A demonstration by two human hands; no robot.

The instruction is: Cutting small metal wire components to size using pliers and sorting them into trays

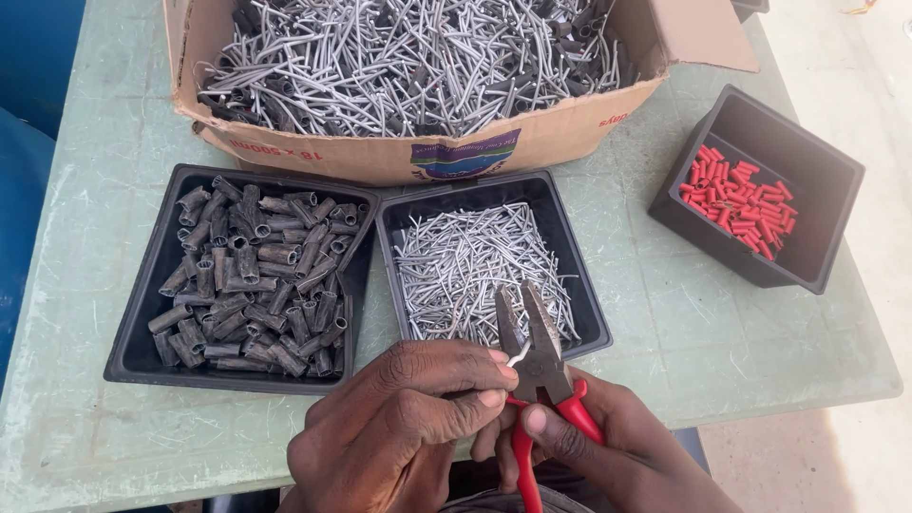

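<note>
My right hand (617, 456) grips red-handled pliers (537, 356) at the table's near edge, jaws pointing away and parted. My left hand (408, 418) pinches a short silver wire piece (518, 357) and holds it against the pliers' jaws. Just beyond the jaws stands a black tray (579, 271) with several straight silver wire pieces. To its left, a second black tray (142, 323) is filled with several dark short tubes.
A torn cardboard box (418, 142) at the back holds a tangle of bent wires with dark tubes on them. A black bin (817, 180) at the right holds several small red sleeves. The pale green tabletop (684, 323) ends close to my hands.
</note>
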